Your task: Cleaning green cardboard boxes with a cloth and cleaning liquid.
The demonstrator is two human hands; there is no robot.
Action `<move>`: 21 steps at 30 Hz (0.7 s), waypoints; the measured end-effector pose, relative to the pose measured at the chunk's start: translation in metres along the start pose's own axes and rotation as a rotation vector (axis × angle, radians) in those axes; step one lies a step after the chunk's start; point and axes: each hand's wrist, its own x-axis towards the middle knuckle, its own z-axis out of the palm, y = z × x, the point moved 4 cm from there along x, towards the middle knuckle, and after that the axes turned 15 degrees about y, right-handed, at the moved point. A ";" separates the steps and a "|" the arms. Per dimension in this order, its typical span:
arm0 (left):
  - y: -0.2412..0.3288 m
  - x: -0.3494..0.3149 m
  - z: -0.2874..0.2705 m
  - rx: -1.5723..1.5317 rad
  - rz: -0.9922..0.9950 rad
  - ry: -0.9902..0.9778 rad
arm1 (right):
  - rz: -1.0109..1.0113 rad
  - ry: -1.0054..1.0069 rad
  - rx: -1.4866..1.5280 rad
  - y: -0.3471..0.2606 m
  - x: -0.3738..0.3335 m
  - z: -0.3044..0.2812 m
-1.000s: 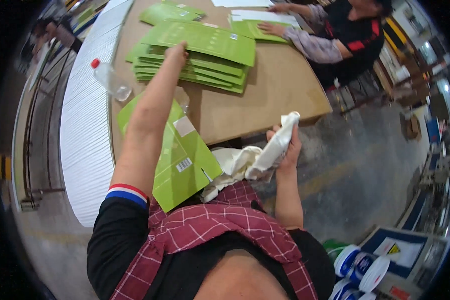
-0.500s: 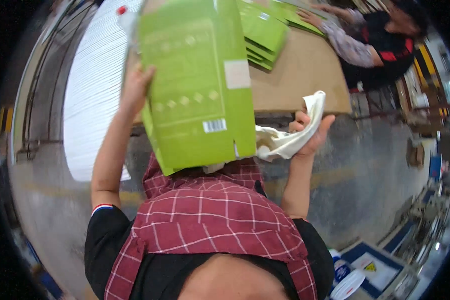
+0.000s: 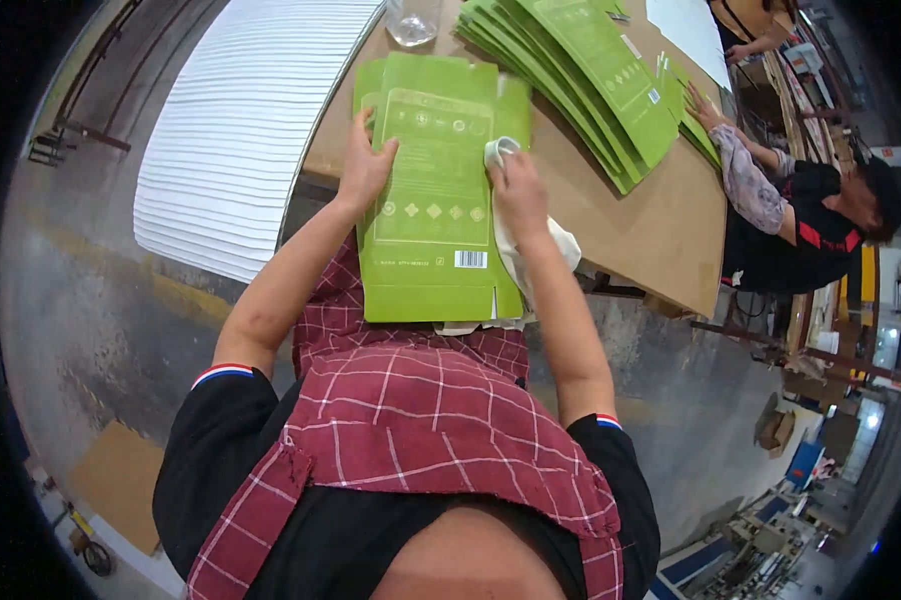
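Observation:
A flat green printed carton [image 3: 435,180] lies at the near edge of the brown work table [image 3: 590,230], its lower end reaching over my apron. My left hand [image 3: 367,170] holds its left edge, thumb on the printed face, the other fingers partly hidden. In my right hand [image 3: 520,195] a white cloth [image 3: 553,245] is bunched and pressed on the carton's right side. One end of the cloth pokes above the fingers, and the rest hangs below the wrist.
A fanned stack of green cartons [image 3: 595,90] lies at the far right of the table. A co-worker's hand [image 3: 705,108] touches cartons beside it. White sheets [image 3: 240,130] are stacked at the left, and a clear plastic bottle [image 3: 412,22] stands at the far edge.
The carton, raised and tilted before, now lies flatter on the table. My right hand has moved left with the cloth onto it. The view has shifted.

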 end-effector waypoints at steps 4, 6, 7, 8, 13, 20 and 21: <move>0.046 -0.011 0.000 0.866 0.639 0.017 | -0.096 0.046 -0.011 -0.013 -0.009 -0.005; 0.041 -0.009 0.020 0.820 0.698 -0.083 | -0.118 0.036 0.025 -0.015 -0.012 -0.007; 0.038 -0.010 0.028 0.773 0.774 -0.179 | -0.049 -0.082 0.036 -0.019 -0.013 -0.008; 0.032 -0.010 0.027 0.774 0.752 -0.179 | 0.021 -0.200 0.047 -0.022 -0.017 -0.008; 0.028 -0.006 0.038 0.822 0.715 -0.308 | 0.136 -0.382 0.117 -0.028 -0.014 -0.016; 0.031 -0.005 0.043 0.773 0.700 -0.294 | 0.135 -0.265 -0.162 0.016 0.103 0.047; 0.030 -0.006 0.041 0.773 0.694 -0.299 | 0.081 -0.243 -0.173 0.015 0.105 0.049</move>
